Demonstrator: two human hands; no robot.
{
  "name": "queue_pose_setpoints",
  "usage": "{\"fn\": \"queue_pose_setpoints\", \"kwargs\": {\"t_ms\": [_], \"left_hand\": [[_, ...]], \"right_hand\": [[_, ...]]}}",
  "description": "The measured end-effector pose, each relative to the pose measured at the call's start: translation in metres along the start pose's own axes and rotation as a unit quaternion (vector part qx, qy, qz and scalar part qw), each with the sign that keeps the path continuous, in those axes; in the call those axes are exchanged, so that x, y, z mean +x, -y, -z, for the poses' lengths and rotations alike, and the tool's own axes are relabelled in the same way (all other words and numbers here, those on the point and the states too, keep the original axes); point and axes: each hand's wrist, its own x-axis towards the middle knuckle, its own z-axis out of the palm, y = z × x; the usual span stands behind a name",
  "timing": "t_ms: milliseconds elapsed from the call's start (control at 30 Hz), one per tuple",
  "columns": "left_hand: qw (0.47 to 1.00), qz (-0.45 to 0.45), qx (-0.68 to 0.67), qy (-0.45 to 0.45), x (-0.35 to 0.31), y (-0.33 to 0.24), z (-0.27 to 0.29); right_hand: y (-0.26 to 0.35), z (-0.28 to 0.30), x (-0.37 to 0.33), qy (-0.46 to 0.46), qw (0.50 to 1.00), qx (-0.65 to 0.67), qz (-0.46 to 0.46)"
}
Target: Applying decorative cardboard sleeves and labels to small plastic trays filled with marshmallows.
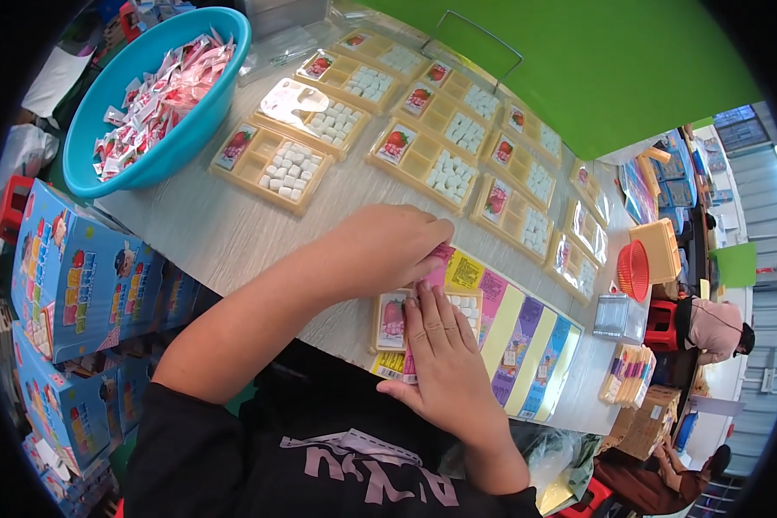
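My left hand (397,246) is closed in a pinch on the upper end of a pink label (441,252). Flat over a cream plastic tray (376,332) lies my right hand (445,350), its fingers stretched out across the label on the tray. A strawberry picture and white candy pieces (464,304) show at either side of that hand. The label's middle is hidden under the fingers. Beneath and to the right of the tray spreads a sheet of labels (513,341) with yellow, pink, purple and blue strips.
Beyond my hands stand several filled trays (432,164) in rows. A turquoise basin (160,164) of small sachets is at the far left, above blue printed boxes (86,272). At right are a red basket (633,269), a clear box (620,318) and a bundle of coloured sticks (628,375).
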Motion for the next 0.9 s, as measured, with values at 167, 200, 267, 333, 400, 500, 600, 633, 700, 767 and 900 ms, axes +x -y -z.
{"fn": "queue_pose_setpoints", "kwargs": {"t_ms": [167, 200, 267, 333, 400, 500, 600, 633, 700, 767, 900], "left_hand": [[1.0, 0.009, 0.004, 0.0, -0.003, 0.002, 0.003], [1.0, -0.004, 0.014, -0.007, 0.0, -0.001, 0.004], [1.0, 0.002, -0.001, 0.009, 0.003, -0.002, 0.002], [1.0, -0.017, 0.008, 0.005, 0.001, -0.001, 0.002], [1.0, 0.012, 0.001, 0.011, -0.001, 0.001, 0.001], [1.0, 0.0, 0.014, 0.001, -0.004, 0.001, 0.0], [1.0, 0.01, 0.005, 0.015, 0.002, -0.009, 0.005], [1.0, 0.01, 0.003, 0.018, 0.005, -0.012, 0.006], [1.0, 0.0, 0.014, 0.024, 0.006, -0.012, 0.007], [1.0, -0.003, 0.022, 0.013, 0.004, -0.012, 0.009], [0.999, 0.023, 0.021, 0.025, 0.004, -0.014, 0.011]], "right_hand": [[0.001, -0.002, 0.002, -0.007, 1.0, 0.009, 0.003], [-0.002, 0.0, 0.0, -0.021, 1.0, -0.002, 0.002], [-0.005, 0.0, -0.002, -0.015, 1.0, 0.015, 0.014], [-0.006, 0.003, -0.003, -0.036, 0.999, 0.012, 0.021], [-0.009, 0.006, -0.006, -0.021, 0.998, 0.042, 0.048], [-0.023, 0.023, -0.012, -0.038, 0.999, 0.009, 0.033], [-0.048, 0.043, -0.023, -0.084, 0.996, -0.022, 0.017], [-0.059, 0.046, -0.026, -0.056, 0.998, -0.009, 0.026], [-0.071, 0.041, -0.027, -0.049, 0.997, -0.007, 0.053], [-0.071, 0.039, -0.023, -0.04, 0.997, -0.017, 0.063], [-0.076, 0.029, -0.01, -0.061, 0.99, -0.023, 0.126]]}}
